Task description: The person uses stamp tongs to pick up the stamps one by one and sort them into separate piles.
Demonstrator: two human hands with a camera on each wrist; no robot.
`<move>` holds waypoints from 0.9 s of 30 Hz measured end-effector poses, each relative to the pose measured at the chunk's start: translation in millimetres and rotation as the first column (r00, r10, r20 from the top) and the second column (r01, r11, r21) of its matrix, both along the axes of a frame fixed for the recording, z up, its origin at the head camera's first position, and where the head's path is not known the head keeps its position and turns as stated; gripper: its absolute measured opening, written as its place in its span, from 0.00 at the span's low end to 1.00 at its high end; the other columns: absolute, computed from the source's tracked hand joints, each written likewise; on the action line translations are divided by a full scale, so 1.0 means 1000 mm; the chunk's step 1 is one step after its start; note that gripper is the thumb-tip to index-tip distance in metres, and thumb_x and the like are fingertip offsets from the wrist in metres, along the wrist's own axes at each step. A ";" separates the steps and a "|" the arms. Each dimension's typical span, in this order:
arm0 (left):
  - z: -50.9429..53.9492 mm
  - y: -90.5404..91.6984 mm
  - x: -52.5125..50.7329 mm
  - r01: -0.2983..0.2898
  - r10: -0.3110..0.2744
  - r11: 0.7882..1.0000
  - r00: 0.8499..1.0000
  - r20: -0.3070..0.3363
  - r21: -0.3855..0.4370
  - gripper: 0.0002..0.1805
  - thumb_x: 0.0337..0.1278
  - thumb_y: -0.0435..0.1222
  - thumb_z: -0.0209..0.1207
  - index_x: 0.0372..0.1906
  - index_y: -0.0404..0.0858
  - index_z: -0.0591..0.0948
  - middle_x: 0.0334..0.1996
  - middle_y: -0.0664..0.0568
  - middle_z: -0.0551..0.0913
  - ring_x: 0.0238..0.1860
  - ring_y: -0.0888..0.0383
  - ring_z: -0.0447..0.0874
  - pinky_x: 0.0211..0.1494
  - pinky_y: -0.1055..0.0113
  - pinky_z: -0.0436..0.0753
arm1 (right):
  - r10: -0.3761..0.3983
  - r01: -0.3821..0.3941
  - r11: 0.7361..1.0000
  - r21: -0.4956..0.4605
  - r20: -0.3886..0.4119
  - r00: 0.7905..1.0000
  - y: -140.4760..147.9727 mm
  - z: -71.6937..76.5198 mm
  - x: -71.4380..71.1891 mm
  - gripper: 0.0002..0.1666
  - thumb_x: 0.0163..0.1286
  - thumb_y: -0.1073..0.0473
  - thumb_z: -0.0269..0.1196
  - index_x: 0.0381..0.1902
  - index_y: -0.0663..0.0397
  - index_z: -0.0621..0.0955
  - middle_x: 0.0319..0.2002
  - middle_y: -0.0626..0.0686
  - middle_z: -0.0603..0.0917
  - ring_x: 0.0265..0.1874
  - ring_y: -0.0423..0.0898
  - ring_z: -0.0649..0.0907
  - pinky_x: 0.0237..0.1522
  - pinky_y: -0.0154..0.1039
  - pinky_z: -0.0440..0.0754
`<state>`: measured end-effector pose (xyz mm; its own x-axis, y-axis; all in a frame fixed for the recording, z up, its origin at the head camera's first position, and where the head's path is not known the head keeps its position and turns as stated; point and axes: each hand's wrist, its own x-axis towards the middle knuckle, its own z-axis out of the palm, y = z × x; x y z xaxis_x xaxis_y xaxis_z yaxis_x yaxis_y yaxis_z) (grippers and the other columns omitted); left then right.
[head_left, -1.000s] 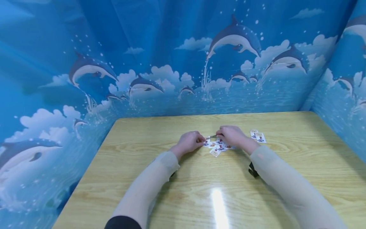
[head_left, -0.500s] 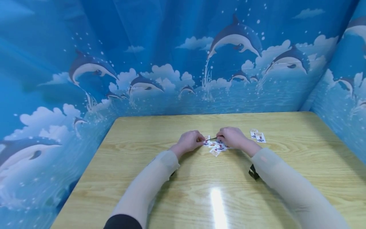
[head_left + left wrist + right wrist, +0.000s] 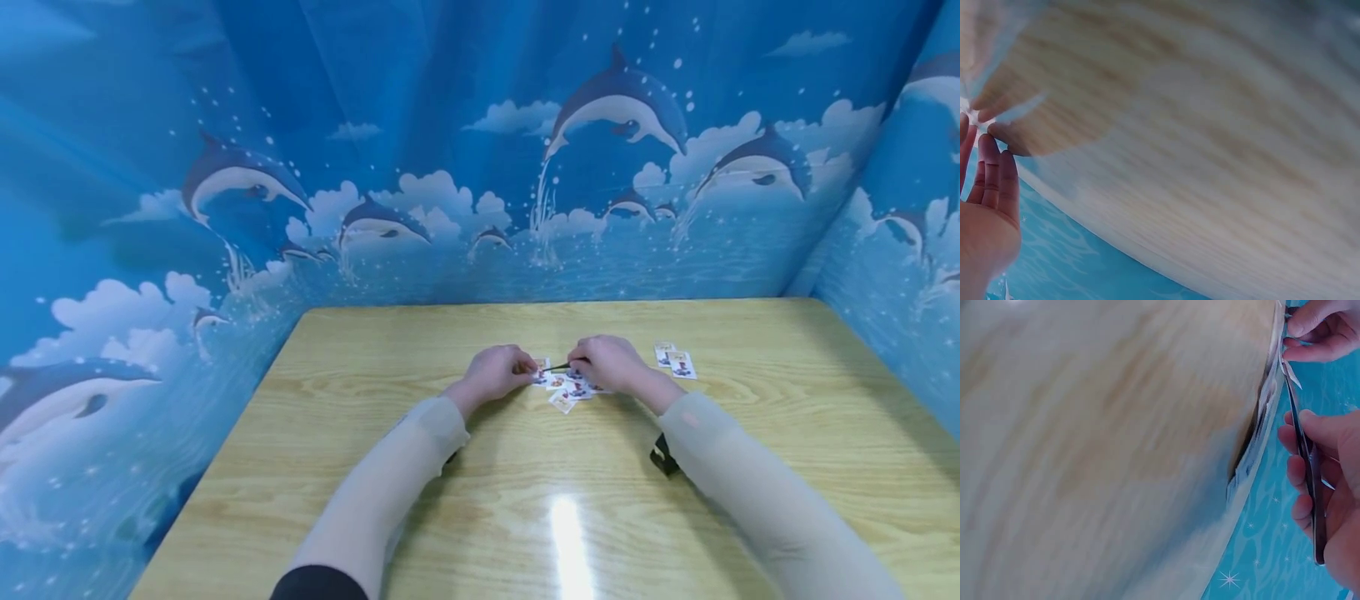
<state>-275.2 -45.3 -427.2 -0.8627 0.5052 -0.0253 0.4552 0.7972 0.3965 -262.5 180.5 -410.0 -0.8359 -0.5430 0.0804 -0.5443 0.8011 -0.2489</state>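
My right hand (image 3: 609,362) grips a pair of dark metal tweezers (image 3: 1311,478) along its length, thumb on one side and curled fingers on the other. The tips point left, toward my left hand (image 3: 495,372). With thumb and fingertips, the left hand pinches a small white printed card (image 3: 541,378) at its left edge. The tweezer tips reach this card near those fingertips; whether they clasp it is too small to tell. Several similar printed cards (image 3: 577,390) lie overlapping below and between the hands, partly hidden by the right hand.
Two more printed cards (image 3: 682,364) lie overlapping to the right of the right hand. Everything rests on a wood-grain table (image 3: 375,350). A blue dolphin-print curtain (image 3: 465,167) hangs behind the table and along its sides.
The right hand has shifted very slightly, and the tweezers have tilted a little, their tips staying beside the left fingertips. The left hand keeps its place; the cards lie as before.
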 end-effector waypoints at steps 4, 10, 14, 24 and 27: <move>0.000 -0.001 0.000 -0.004 0.004 1.000 1.000 0.016 0.022 0.10 0.59 0.42 0.66 0.45 0.47 0.86 0.36 0.59 0.83 0.38 0.63 0.80 0.47 0.67 0.76 | -0.017 0.017 1.000 -0.017 0.002 1.000 0.005 0.006 0.002 0.10 0.70 0.61 0.60 0.45 0.57 0.86 0.41 0.54 0.85 0.40 0.54 0.84 0.45 0.53 0.80; 0.001 -0.004 -0.001 0.004 -0.005 0.999 0.999 0.036 0.037 0.11 0.59 0.41 0.66 0.46 0.46 0.86 0.38 0.58 0.84 0.40 0.62 0.80 0.49 0.67 0.76 | -0.036 0.036 0.999 -0.041 -0.010 0.999 0.015 0.023 0.004 0.12 0.71 0.61 0.60 0.46 0.59 0.85 0.41 0.55 0.85 0.38 0.53 0.84 0.42 0.52 0.80; 0.002 -0.005 0.000 -0.006 0.004 0.999 0.998 0.061 0.033 0.11 0.59 0.42 0.66 0.46 0.47 0.86 0.38 0.59 0.84 0.40 0.63 0.80 0.50 0.67 0.76 | -0.027 0.026 0.998 -0.062 -0.028 0.999 0.026 0.034 0.007 0.12 0.71 0.62 0.60 0.46 0.61 0.85 0.39 0.55 0.85 0.34 0.51 0.84 0.36 0.49 0.80; 0.003 0.004 0.008 0.105 -0.105 0.994 0.994 0.014 0.009 0.12 0.59 0.44 0.66 0.47 0.48 0.86 0.39 0.59 0.85 0.40 0.65 0.81 0.47 0.69 0.77 | -0.063 0.062 0.993 -0.102 -0.005 0.998 0.065 0.049 0.018 0.12 0.71 0.63 0.60 0.47 0.64 0.85 0.35 0.52 0.84 0.28 0.45 0.80 0.32 0.47 0.78; 0.002 0.009 0.009 0.130 -0.130 0.992 0.992 0.000 -0.007 0.13 0.60 0.45 0.65 0.48 0.49 0.86 0.40 0.60 0.83 0.40 0.66 0.80 0.46 0.70 0.76 | -0.082 0.082 0.992 -0.100 0.005 0.997 0.077 0.051 0.023 0.12 0.71 0.62 0.60 0.46 0.63 0.85 0.34 0.50 0.83 0.26 0.42 0.79 0.30 0.46 0.77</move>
<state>-266.1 -36.5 -425.5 -0.7897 0.6128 -0.0291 0.5551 0.7340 0.3913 -239.0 257.8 -359.1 -0.8774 -0.4620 0.1295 -0.4775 0.8142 -0.3304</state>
